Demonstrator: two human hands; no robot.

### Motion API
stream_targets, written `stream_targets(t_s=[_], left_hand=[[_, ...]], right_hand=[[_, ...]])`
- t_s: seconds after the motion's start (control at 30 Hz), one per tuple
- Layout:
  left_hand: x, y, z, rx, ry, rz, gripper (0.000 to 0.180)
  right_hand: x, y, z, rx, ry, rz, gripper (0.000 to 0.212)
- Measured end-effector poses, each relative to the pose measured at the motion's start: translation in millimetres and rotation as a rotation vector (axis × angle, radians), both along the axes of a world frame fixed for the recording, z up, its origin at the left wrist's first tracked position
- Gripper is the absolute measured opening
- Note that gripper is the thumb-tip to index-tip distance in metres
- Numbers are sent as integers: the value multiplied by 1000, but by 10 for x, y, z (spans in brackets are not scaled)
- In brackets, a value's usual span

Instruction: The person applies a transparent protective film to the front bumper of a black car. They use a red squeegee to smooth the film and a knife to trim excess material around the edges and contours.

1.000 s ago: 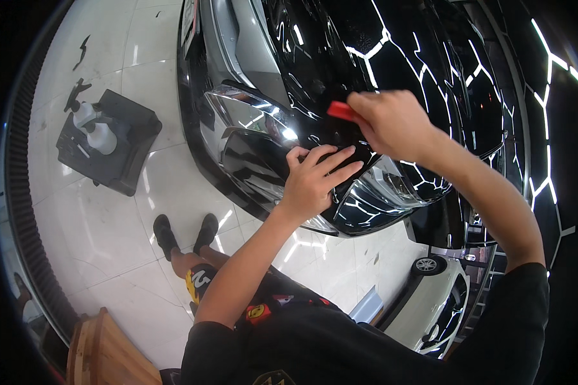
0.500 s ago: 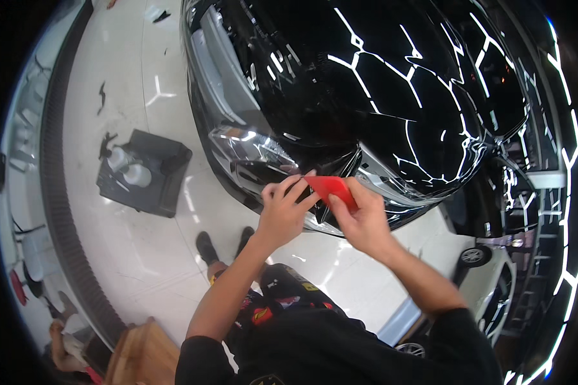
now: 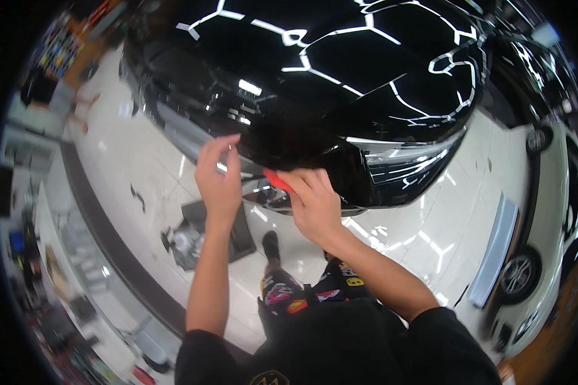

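In front of me is the front corner of a glossy black car [image 3: 315, 48]. A dark shiny sheet that looks like film [image 3: 353, 170] lies over its headlight area, with part hanging down past the edge. My right hand [image 3: 318, 202] grips a red squeegee [image 3: 277, 180], its blade near the left part of that dark surface. To the left, my left hand [image 3: 219, 176] is raised with thumb and forefinger brought together at the sheet's left side. Whatever lies between those fingertips is too blurred to make out.
A dark grey caddy [image 3: 237, 234] with white bottles [image 3: 187, 242] stands on the floor below my left forearm. At right is a pale car [image 3: 546, 212] with a long bluish panel [image 3: 494, 250] beside it. Another person [image 3: 58, 96] is at far left, near a long counter.
My hands have moved apart, the left one up and to the left. The red squeegee has shifted left in my right hand. My view has turned, and the dark sheet appears more spread out.
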State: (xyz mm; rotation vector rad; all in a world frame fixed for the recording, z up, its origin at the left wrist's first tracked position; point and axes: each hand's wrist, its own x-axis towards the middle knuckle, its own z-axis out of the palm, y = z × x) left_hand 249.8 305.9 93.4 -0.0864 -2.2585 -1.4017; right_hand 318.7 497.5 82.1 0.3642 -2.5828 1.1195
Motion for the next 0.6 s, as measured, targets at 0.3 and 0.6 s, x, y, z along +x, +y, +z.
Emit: stream_targets(t_s=[0.3,0.6], left_hand=[[984,-169,-728,106,-482,-265,20],[1356,1411,-506,-75,-456,-1209,24]], right_hand=[[851,183,2521,-97,345,442,39],[1165,858,2781,-159,567,489,37]])
